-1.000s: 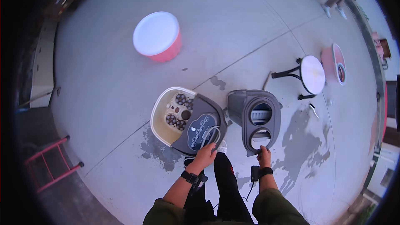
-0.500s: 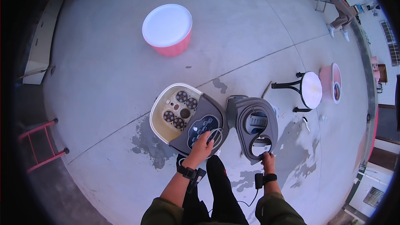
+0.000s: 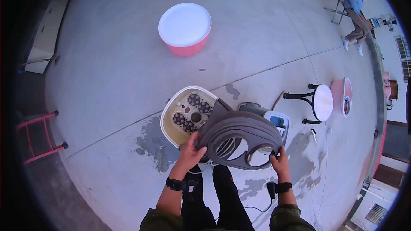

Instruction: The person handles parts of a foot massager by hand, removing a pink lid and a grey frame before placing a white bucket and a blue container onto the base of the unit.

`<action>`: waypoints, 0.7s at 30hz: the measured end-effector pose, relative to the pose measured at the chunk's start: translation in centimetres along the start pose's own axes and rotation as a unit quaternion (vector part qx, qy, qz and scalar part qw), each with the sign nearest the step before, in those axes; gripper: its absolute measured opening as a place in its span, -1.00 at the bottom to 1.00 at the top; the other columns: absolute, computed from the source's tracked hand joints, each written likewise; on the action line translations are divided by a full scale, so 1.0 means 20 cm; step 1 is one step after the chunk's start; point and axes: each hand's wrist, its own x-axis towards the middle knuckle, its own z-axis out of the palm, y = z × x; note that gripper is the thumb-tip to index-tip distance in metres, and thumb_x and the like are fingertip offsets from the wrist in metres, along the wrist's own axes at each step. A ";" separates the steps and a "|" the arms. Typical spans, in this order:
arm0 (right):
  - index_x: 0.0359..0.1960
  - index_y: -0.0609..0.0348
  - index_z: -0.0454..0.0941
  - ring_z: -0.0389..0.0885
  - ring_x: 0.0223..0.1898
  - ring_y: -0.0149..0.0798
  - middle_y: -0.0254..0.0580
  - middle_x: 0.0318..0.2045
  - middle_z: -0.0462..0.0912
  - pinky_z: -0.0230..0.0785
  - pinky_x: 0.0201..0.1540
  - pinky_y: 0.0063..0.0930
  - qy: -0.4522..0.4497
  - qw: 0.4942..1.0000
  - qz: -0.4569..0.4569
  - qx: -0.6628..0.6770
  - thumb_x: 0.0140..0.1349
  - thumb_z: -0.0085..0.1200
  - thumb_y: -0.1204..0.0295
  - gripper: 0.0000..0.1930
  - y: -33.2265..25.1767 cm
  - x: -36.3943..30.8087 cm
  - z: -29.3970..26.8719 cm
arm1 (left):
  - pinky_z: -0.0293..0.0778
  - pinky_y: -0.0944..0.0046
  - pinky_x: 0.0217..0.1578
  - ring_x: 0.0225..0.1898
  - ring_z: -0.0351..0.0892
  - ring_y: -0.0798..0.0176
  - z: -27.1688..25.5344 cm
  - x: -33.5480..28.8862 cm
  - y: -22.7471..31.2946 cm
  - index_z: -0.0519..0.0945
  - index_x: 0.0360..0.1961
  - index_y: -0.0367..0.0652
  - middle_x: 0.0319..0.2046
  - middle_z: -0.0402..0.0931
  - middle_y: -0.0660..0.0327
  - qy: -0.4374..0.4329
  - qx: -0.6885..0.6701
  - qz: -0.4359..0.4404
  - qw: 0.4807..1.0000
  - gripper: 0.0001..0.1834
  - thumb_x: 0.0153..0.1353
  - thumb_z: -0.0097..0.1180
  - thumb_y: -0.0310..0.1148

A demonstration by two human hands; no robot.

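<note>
A grey foot-bath cover (image 3: 239, 122) with two large round openings is held tilted in front of me. My right hand (image 3: 280, 162) grips its lower right edge. My left hand (image 3: 189, 154) is at its left edge, thumb on the near face and fingers along the rim. Behind and to the left, partly covered, stands the cream foot-bath basin (image 3: 166, 122), with several round dark massage rollers (image 3: 194, 99) on its floor. A coiled pale cord (image 3: 225, 149) shows through the cover's left opening. The basin's control panel is hidden.
A blue-and-grey container (image 3: 278, 122) stands behind the cover. A round stool (image 3: 323, 102), a pink tub (image 3: 347, 86) and a white-handled brush (image 3: 314, 136) are to the right. Ahead is a pink bucket with white lid (image 3: 185, 23). Wet patches (image 3: 156, 145) mark the concrete. A person (image 3: 355, 10) sits far right.
The cover has moved left and turned, now over part of the basin. My left hand has let go of the pale cord and come to the cover's left edge.
</note>
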 end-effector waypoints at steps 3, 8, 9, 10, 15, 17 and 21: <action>0.02 0.46 0.14 0.43 -0.17 0.11 0.29 -0.16 0.40 0.31 -0.12 -0.28 -0.014 0.989 -0.129 -0.064 -0.20 0.03 0.37 -0.32 -0.26 0.18 0.07 | 0.43 0.41 -0.41 -0.36 0.45 0.36 -0.18 -0.08 -0.09 0.17 0.11 -0.22 -0.16 0.35 0.14 0.059 0.053 -0.085 0.993 -0.44 0.06 0.05 -0.42; 0.03 0.35 0.17 0.41 -0.15 0.11 0.19 -0.17 0.41 0.28 -0.11 -0.24 -0.062 0.948 -0.288 -0.117 -0.20 0.04 0.29 -0.32 -0.88 0.45 0.51 | 0.45 0.39 -0.44 -0.40 0.43 0.37 -0.49 -0.22 -0.50 0.20 0.08 -0.23 -0.18 0.37 0.21 0.135 0.021 -0.175 0.975 -0.51 0.14 -0.04 -0.33; 0.03 0.32 0.18 0.41 -0.16 0.10 0.17 -0.17 0.40 0.29 -0.11 -0.24 -0.088 0.943 -0.290 -0.133 -0.20 0.04 0.27 -0.32 -0.99 0.49 0.61 | 0.44 0.37 -0.47 -0.45 0.42 0.39 -0.54 -0.23 -0.60 0.23 0.05 -0.22 -0.27 0.37 0.22 0.160 -0.029 -0.204 0.965 -0.55 0.16 -0.09 -0.29; 0.03 0.29 0.19 0.42 -0.17 0.09 0.15 -0.16 0.40 0.29 -0.12 -0.25 -0.116 0.938 -0.291 -0.150 -0.20 0.04 0.25 -0.32 -1.08 0.53 0.71 | 0.44 0.36 -0.51 -0.49 0.41 0.40 -0.57 -0.23 -0.67 0.26 0.03 -0.22 -0.36 0.37 0.22 0.183 -0.078 -0.234 0.952 -0.58 0.18 -0.13 -0.24; 0.02 0.20 0.20 0.45 -0.22 0.06 0.08 -0.20 0.41 0.33 -0.16 -0.23 -0.116 0.914 -0.325 -0.215 -0.20 0.05 0.23 -0.34 -1.18 0.81 1.05 | 0.47 0.32 -0.46 -0.47 0.45 0.32 -0.53 -0.11 -0.85 0.30 -0.03 -0.18 -0.34 0.39 0.20 0.224 -0.151 -0.263 0.926 -0.62 0.16 -0.09 -0.23; 0.02 0.19 0.21 0.44 -0.19 0.04 0.06 -0.16 0.41 0.32 -0.14 -0.26 -0.128 0.912 -0.327 -0.213 -0.20 0.05 0.23 -0.34 -1.22 0.83 1.15 | 0.48 0.32 -0.46 -0.47 0.47 0.29 -0.56 -0.11 -0.93 0.27 -0.01 -0.17 -0.31 0.39 0.18 0.222 -0.155 -0.259 0.927 -0.59 0.15 -0.06 -0.23; -0.02 0.14 0.27 0.46 -0.22 0.01 0.00 -0.18 0.41 0.34 -0.17 -0.24 -0.102 0.908 -0.347 -0.212 -0.17 0.05 0.21 -0.40 -1.15 0.94 1.28 | 0.46 0.39 -0.49 -0.46 0.43 0.38 -0.50 -0.05 -1.03 0.28 -0.03 -0.19 -0.29 0.39 0.21 0.226 -0.116 -0.273 0.928 -0.64 0.16 -0.08 -0.32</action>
